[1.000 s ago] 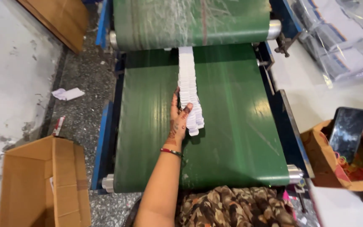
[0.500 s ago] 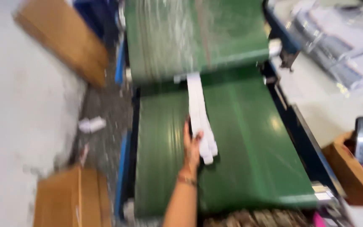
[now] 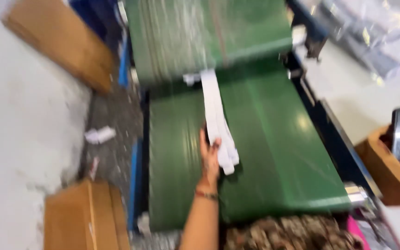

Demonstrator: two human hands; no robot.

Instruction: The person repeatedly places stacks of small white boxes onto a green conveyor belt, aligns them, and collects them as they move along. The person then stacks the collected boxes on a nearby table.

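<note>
While my left hand (image 3: 209,155) lies flat and released on the green conveyor belt (image 3: 274,162), fingers extended and gripping nothing, I judge the step is best done by keeping the palm low and the fingers parallel to the white fabric strip (image 3: 218,120), pressing along its left edge only. That strip runs from under the far plastic-covered roller (image 3: 209,37) toward me and ends in 1 folded bunch just right of my fingertips, touching them. My right hand is out of view. 2 cardboard boxes (image 3: 84,217) lie on the floor at left.
</note>
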